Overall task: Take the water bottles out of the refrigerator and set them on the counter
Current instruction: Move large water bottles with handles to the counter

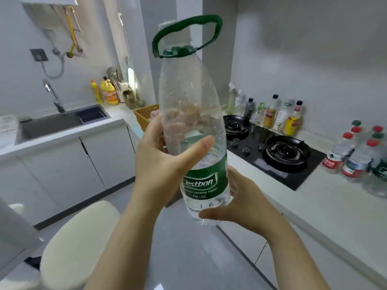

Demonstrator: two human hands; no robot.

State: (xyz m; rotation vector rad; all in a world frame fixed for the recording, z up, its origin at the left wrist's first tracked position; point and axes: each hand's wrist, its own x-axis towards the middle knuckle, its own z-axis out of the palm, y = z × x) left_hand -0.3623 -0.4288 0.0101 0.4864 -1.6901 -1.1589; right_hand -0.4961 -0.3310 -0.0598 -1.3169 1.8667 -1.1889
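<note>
A large clear water bottle (188, 97) with a green label, green cap and green carry loop stands upright in the air in front of me, above the floor. My left hand (163, 162) grips its middle, thumb across the front. My right hand (236, 201) cups the bottom from the right, fingers curled under the base. Several small water bottles (356, 155) with red and green caps stand together on the white counter (326, 201) at the right, just past the stove.
A black two-burner gas stove (278, 151) sits in the counter, with sauce bottles (276, 116) behind it. A wicker basket (146, 116) stands in the corner. The sink (50, 124) is at the left. A cream stool (79, 245) stands on the floor below.
</note>
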